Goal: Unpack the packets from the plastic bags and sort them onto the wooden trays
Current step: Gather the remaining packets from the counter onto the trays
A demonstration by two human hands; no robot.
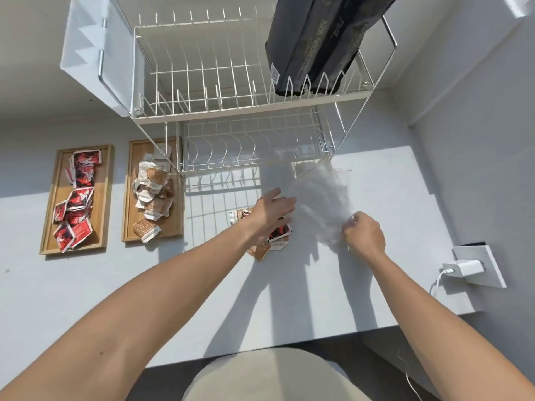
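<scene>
A clear plastic bag (321, 198) hangs blurred above the white counter, pinched at its lower corner by my right hand (364, 234). My left hand (270, 211) hovers with fingers spread over a small heap of loose packets (266, 241), red and brown ones, partly hidden under it. At the left, one wooden tray (49, 221) holds several red packets (76, 204). Beside it a second wooden tray (127, 215) holds several brown and white packets (152, 192).
A white two-tier wire dish rack (231, 111) stands at the back of the counter, with a dark bag (315, 44) on its top tier. A white wall socket with a plugged charger (466, 267) sits at the right. The counter's front edge (289, 345) is near my body.
</scene>
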